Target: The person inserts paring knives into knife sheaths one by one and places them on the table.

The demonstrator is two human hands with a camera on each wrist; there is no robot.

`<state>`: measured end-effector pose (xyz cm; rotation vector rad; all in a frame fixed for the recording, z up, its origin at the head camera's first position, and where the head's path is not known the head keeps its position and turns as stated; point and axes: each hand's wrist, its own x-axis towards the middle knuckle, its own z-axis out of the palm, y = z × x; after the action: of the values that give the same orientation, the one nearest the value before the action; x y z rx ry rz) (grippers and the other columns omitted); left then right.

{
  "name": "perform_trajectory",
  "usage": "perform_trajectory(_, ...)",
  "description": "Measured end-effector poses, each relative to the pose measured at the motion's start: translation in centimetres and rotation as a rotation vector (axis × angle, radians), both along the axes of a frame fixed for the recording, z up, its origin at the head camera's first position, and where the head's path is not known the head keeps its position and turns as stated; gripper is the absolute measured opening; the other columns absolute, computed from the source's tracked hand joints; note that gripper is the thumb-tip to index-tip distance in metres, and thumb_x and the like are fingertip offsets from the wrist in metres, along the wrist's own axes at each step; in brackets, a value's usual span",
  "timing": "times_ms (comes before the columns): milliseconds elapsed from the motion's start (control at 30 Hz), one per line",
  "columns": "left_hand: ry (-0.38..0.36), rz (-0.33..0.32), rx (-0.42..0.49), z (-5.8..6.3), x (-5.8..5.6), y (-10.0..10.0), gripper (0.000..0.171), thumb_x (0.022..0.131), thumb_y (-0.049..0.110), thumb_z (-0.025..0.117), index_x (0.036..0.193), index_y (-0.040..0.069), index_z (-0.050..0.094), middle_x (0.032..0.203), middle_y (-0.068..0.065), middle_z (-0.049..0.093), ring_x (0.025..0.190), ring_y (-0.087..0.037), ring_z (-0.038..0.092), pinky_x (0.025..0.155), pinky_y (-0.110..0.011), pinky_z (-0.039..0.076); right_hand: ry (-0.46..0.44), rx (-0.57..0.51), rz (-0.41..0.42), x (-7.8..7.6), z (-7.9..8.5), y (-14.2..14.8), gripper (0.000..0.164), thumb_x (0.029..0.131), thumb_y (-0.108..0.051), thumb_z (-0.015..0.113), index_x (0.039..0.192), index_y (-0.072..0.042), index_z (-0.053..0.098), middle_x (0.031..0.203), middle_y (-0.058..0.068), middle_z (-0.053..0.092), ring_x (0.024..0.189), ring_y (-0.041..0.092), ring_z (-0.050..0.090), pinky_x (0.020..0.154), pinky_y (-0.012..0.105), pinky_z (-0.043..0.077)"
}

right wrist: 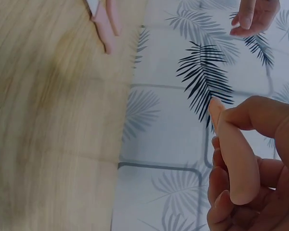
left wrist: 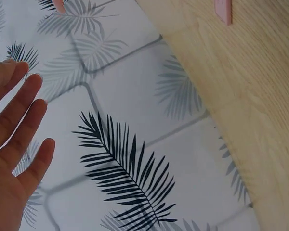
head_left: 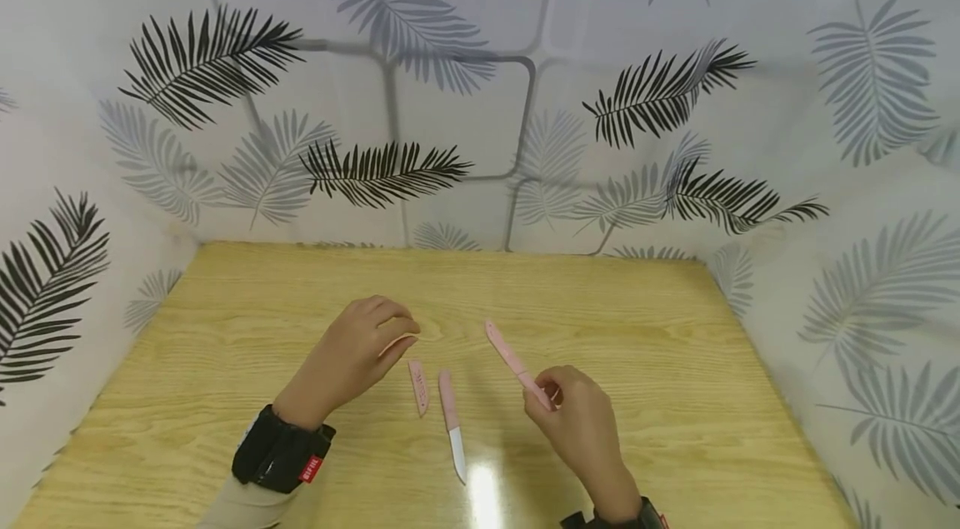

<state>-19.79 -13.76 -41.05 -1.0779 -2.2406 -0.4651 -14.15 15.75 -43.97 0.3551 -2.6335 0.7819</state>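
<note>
My right hand (head_left: 577, 421) grips a slim pink knife (head_left: 506, 352) in a matching sheath. A seam crosses it near my fingertips, and its far end points up and left. In the right wrist view, the rounded pink handle (right wrist: 238, 168) lies between thumb and fingers. My left hand (head_left: 363, 350) hovers over the table with loosely bent fingers, and nothing shows in it. Below it lies a loose pink sheath (head_left: 418, 389) with printing on it. Beside that sheath is a bare knife (head_left: 452, 427), its pink handle away from me and its white blade towards me.
The wood-grain table (head_left: 637, 321) carries these things near its middle. A pale cloth with leaf prints (head_left: 465, 137) hangs behind the table and along both sides. Black bands (head_left: 281, 450) sit round both wrists.
</note>
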Motion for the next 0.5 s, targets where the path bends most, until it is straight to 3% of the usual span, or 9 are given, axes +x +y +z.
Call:
perform_trajectory(300,-0.048,0.04,-0.014,-1.6,0.3,-0.8,0.011,0.082,0.014,0.069,0.093,0.011,0.068,0.09,-0.001,0.063,0.085,-0.019,0.058,0.081,-0.039,0.046,-0.055,-0.048,-0.067,-0.5,-2.0,1.3,0.01,0.075,-0.009,0.069,0.078,-0.001,0.065,0.066,-0.001,0.056,0.054,0.008,0.047,0.046,0.021,0.043)
perform_trajectory(500,-0.056,0.044,-0.014,-2.4,0.5,-0.7,0.017,0.081,0.015,0.07,0.097,0.01,0.067,0.096,-0.003,0.062,0.09,-0.021,0.058,0.08,-0.038,0.047,-0.16,-0.038,-0.127,-0.4,-3.3,2.1,0.012,0.077,-0.01,0.067,0.078,0.001,0.064,0.064,0.0,0.054,0.053,0.009,0.047,0.045,0.021,0.043)
